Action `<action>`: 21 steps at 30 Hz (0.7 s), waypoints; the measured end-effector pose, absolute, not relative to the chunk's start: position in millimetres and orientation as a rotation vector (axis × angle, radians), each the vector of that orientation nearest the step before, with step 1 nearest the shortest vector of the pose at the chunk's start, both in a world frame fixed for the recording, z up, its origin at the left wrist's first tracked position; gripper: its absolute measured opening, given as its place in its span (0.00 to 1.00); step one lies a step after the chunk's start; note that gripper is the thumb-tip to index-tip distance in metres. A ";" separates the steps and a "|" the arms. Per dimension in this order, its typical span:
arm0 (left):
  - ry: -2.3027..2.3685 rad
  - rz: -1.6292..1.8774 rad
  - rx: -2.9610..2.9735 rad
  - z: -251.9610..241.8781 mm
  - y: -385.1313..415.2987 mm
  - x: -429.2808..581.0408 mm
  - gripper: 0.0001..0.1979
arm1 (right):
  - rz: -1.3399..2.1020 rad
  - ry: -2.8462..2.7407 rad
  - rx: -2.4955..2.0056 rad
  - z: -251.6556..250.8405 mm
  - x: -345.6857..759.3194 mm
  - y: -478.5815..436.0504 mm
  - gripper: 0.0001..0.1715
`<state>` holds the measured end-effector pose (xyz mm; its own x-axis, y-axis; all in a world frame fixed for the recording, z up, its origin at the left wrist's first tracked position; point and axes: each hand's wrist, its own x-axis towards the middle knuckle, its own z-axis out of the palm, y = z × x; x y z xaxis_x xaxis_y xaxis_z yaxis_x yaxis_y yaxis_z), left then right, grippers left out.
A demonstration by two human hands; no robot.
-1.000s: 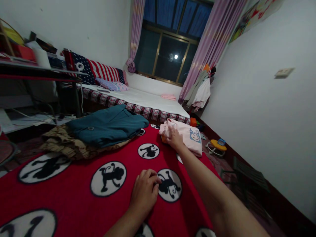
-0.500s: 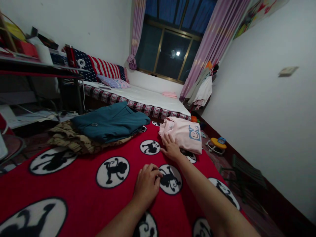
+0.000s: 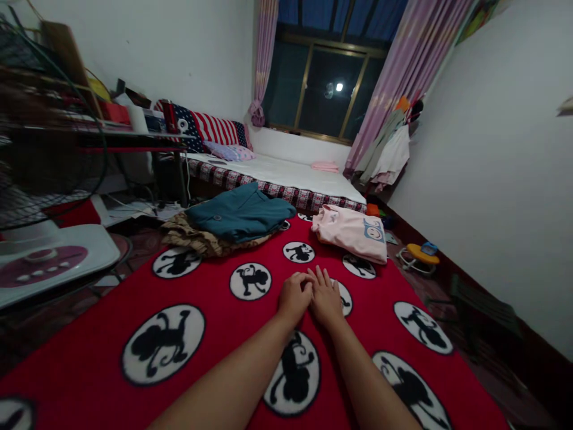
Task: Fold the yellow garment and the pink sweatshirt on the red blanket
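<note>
My left hand (image 3: 293, 298) rests palm down on the red blanket (image 3: 215, 364), its fingers loosely bent and nothing held. Beside it, touching or nearly so, my right hand (image 3: 325, 297) lies flat with its fingers stretched forward, also holding nothing. Beyond the hands to the right sits a folded pink shirt (image 3: 349, 232) with a blue smiley print, apart from my fingers. Farther left, a teal garment (image 3: 237, 212) with a button lies folded on top of a tan, ruffled patterned cloth (image 3: 197, 239). Black monkey figures in white circles pattern the blanket.
A bed (image 3: 277, 168) with a white top stands under the window. At left are a cluttered desk (image 3: 143, 136), a blurred fan (image 3: 49, 131) and its white base (image 3: 98, 248). A yellow stool (image 3: 421, 254) stands at right, near a dark folding chair (image 3: 483, 313).
My right hand has left the folded pink shirt and come back next to my left hand. The view has turned left, bringing the fan into sight.
</note>
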<state>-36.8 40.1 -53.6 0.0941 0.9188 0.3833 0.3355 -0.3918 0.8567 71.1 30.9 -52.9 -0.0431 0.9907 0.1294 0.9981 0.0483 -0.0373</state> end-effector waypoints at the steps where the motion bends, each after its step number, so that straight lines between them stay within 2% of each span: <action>1: 1.217 1.337 1.763 -53.8 40.5 -37.9 0.11 | -0.094 -2.150 -2.075 -54.6 66.3 21.6 0.31; 5: 1.222 1.483 1.765 -44.1 50.3 -51.5 0.14 | -0.005 -2.035 -1.937 -61.4 54.2 -4.4 0.29; 8: 1.254 1.576 1.929 -20.5 76.3 -84.1 0.15 | 0.138 -1.936 -1.810 -62.7 55.7 -9.2 0.23; 12: 1.586 1.540 2.201 20.4 135.5 -160.9 0.14 | 0.248 -1.785 -1.711 -59.8 59.6 -7.0 0.17; 16: 2.155 1.158 2.209 39.1 194.0 -236.9 0.19 | 0.252 -1.694 -1.670 -56.5 56.9 -6.6 0.14; 21: 2.383 0.588 1.907 23.0 233.8 -267.4 0.40 | 0.272 -1.643 -1.655 -55.4 55.0 -7.3 0.14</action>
<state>-267.4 233.8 23.0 -0.2466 0.9469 0.2062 0.9342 0.1757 0.3105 55.0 -7.3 -55.4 0.1439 0.9219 0.3598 0.7567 0.1318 -0.6403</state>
